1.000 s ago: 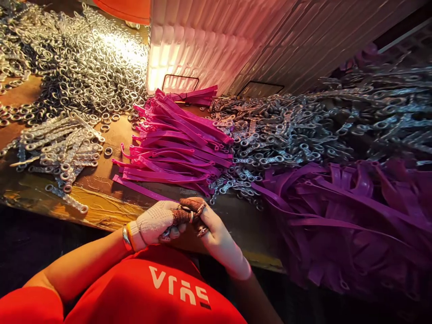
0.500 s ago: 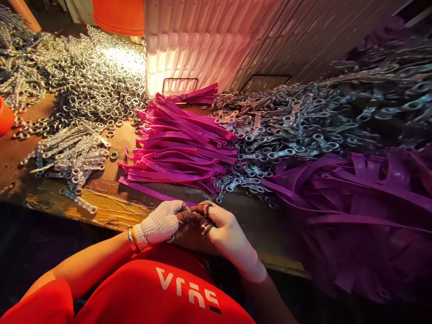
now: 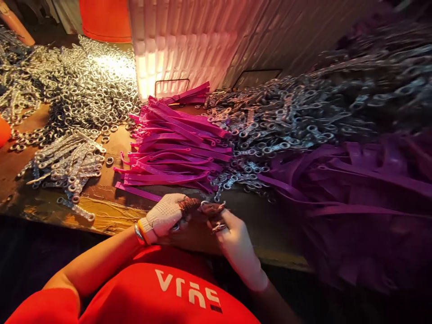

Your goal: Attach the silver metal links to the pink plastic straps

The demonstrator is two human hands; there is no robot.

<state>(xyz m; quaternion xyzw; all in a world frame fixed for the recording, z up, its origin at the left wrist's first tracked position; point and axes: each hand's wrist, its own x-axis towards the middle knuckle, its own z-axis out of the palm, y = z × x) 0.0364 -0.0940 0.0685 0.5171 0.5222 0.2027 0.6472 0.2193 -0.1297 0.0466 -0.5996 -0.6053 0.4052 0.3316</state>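
Nearest, both hands in knit gloves meet at the table's (image 3: 101,211) front edge. Left hand (image 3: 165,216), dotted white weave with brown tips, is curled in a pinch on a small metal link (image 3: 212,208); right hand (image 3: 236,243) pinches the same link from the other side — fingers bent, not spread. Just beyond lie flat pink straps (image 3: 175,153), too many to count. Left of them, one bundle of link bars (image 3: 67,162); bare wood between. Farther back — heaps of shiny rings (image 3: 94,85) and chain (image 3: 286,117), dark purple straps (image 3: 354,189) at right.
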